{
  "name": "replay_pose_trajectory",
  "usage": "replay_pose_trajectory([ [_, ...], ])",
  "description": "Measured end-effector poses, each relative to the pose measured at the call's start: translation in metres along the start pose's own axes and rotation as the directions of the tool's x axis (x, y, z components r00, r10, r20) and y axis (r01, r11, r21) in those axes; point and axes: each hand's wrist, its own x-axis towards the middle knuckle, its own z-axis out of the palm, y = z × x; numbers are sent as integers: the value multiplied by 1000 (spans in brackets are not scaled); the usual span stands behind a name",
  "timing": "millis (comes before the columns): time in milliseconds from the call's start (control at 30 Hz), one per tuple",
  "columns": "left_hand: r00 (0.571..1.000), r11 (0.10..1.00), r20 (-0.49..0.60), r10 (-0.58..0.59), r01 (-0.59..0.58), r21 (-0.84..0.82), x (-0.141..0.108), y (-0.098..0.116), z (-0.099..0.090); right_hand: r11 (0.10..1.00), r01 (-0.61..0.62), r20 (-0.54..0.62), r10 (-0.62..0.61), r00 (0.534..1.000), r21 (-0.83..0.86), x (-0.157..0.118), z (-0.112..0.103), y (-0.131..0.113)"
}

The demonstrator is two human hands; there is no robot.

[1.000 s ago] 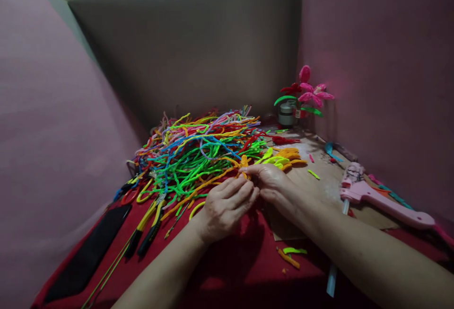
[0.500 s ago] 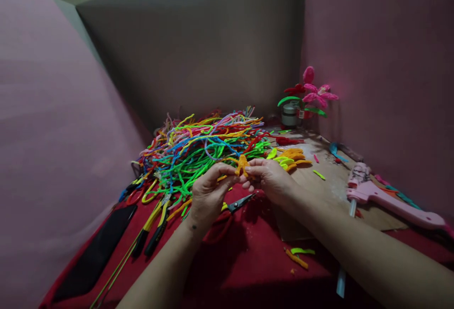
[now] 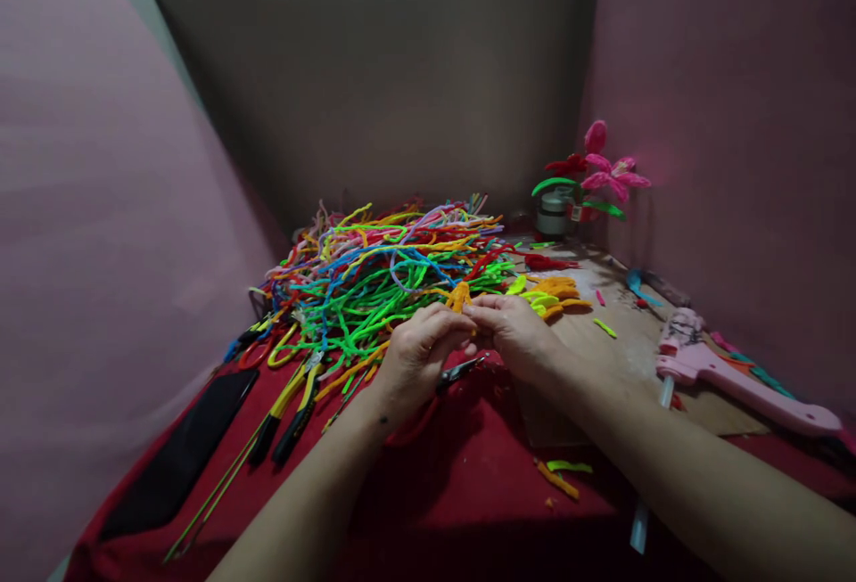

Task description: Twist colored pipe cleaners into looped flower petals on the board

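Between the fingertips of both hands is an orange pipe cleaner piece (image 3: 459, 297), bent into a small folded shape. My left hand (image 3: 418, 355) pinches it from the left, its fingers partly covering the lower part. My right hand (image 3: 512, 332) grips it from the right with thumb and forefinger. Scissors (image 3: 461, 371) lie on the cloth below, mostly behind my left hand. A heap of colourful pipe cleaners (image 3: 381, 279) spreads just beyond. To the right of my hands rest orange petal shapes (image 3: 555, 288) and yellow-green petal shapes (image 3: 540, 301).
A pink glue gun (image 3: 742, 386) with a glue stick lies at right on a cardboard sheet (image 3: 621, 359). Pliers (image 3: 298, 408) and a black phone-like slab (image 3: 180, 457) lie left on the red cloth (image 3: 461, 493). A pink pipe cleaner flower (image 3: 612, 176) stands at back right.
My left hand has turned over and moved right, closer to my right hand, covering more of the orange piece and the scissors. The camera view has shifted slightly.
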Motion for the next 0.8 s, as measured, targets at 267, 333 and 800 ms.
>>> replay_pose_trajectory([
  [267,988,999,145,53,-51,-18,1,6,-3,999,19,-88,-23,996,-50,4,-3,2],
  [333,985,998,160,69,-68,-12,2,4,-6,998,23,-75,-27,997,-56,4,-3,1],
  [800,960,950,-128,-250,269,158,-1,0,7,985,-33,-137,9,990,-170,-2,7,-3],
])
